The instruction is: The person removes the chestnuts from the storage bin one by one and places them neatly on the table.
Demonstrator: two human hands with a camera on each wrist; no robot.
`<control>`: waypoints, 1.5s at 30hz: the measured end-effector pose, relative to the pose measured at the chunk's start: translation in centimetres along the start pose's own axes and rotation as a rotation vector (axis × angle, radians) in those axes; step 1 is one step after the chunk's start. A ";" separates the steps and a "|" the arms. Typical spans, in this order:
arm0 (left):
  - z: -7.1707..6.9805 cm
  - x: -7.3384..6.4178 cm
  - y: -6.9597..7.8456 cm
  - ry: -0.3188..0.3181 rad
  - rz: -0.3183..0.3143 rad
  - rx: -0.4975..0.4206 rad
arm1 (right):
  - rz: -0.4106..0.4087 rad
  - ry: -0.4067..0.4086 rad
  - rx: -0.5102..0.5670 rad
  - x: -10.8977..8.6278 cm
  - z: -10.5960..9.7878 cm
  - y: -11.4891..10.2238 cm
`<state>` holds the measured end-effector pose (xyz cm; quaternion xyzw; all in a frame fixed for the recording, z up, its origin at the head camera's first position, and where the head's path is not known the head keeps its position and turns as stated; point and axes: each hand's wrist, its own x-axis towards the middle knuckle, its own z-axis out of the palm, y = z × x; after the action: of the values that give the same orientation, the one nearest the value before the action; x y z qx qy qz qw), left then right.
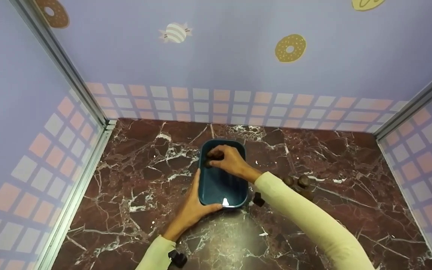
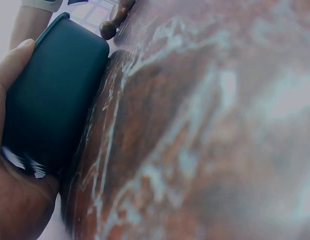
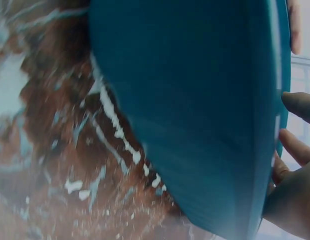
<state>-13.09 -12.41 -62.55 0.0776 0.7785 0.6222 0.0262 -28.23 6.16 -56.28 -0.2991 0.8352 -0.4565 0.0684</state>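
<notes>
A dark teal rectangular bin [image 1: 223, 187] with rounded corners lies on the marbled surface. My left hand [image 1: 197, 200] grips its near left corner, thumb on the near rim and fingers along the left wall. In the left wrist view that hand [image 2: 20, 200] lies against the bin's outer wall [image 2: 60, 85]. Reaching inside the far end, my right hand [image 1: 229, 161] holds a dark brown roundish object [image 1: 216, 154] at its fingertips; its exact kind is unclear. The right wrist view shows mostly the bin's side [image 3: 185, 100], with the right hand's fingers [image 3: 297, 147] at the rim.
Several brown roundish objects [image 1: 303, 181] lie right of the bin, partly behind the right sleeve [image 1: 302, 213]. Purple patterned panels [image 1: 231, 67] enclose the marbled surface [image 1: 144, 168] at the back and both sides. A metal rail [image 1: 77, 187] runs along the left edge.
</notes>
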 end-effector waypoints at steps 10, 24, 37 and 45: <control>0.1 0.1 -0.1 -0.007 0.007 -0.045 | 0.072 -0.011 -0.083 0.1 1.4 -0.3; 0.1 0.1 -0.3 0.005 0.022 -0.002 | -0.058 -0.075 -0.252 1.3 4.5 6.3; 0.1 0.1 -0.2 0.003 0.013 -0.009 | -0.065 -0.107 -0.329 -1.6 1.7 -0.3; 0.0 0.0 -0.2 0.006 0.019 -0.035 | -0.042 -0.072 -0.294 -3.0 -0.6 -1.7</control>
<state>-13.15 -12.42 -62.74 0.0829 0.7669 0.6361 0.0193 -25.24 7.61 -55.05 -0.3396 0.8835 -0.3195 0.0442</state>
